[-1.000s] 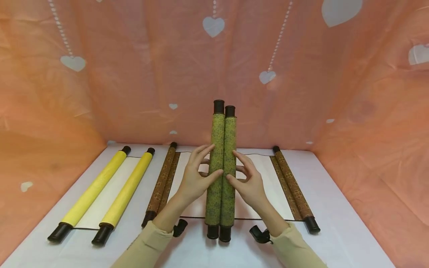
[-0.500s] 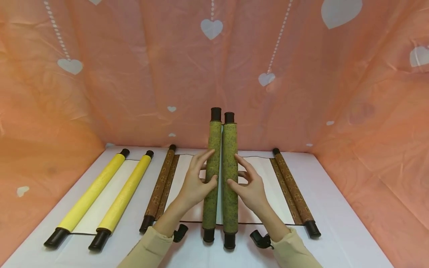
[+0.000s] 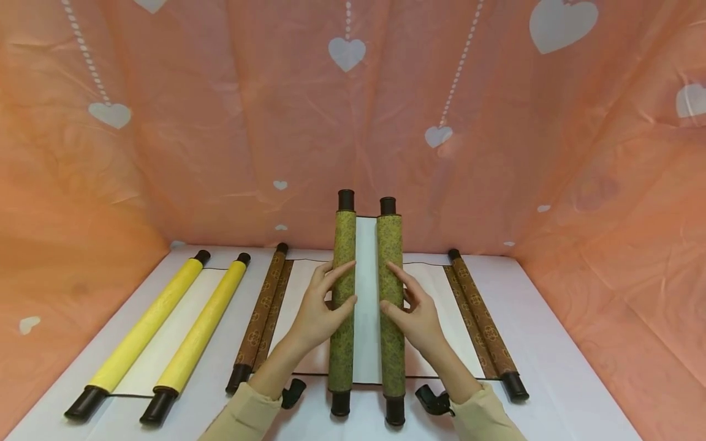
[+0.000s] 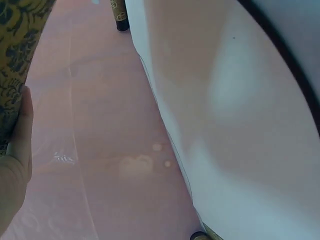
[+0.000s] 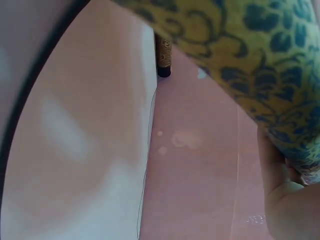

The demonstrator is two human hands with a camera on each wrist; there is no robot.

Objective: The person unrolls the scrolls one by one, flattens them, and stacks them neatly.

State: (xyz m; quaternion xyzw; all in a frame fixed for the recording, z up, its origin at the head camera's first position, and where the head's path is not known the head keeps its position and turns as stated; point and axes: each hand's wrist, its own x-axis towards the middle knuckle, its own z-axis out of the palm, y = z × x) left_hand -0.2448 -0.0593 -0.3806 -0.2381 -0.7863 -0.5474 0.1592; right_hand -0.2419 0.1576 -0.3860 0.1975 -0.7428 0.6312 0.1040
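Since a second ago: green rollers parted, white paper strip now showing between. Table point(image 3: 557, 392), white: brown scroll point(image 3: 480, 315) unrolled flat; yellow scroll point(image 3: 187, 334) at left, partly unrolled. Green brocade scroll point(image 3: 366, 306): held upright at centre over the brown one. Left hand point(image 3: 318, 309): gripping left roller. Right hand point(image 3: 416, 312): gripping right roller. Step judged: unrolling, early. Next move calls for an even outward pull, rollers kept parallel.

Two hands part a green scroll point(image 3: 366, 306).
Left hand point(image 3: 320, 309) grips its nine-o'clock roller, right hand point(image 3: 416, 315) its three-o'clock roller.
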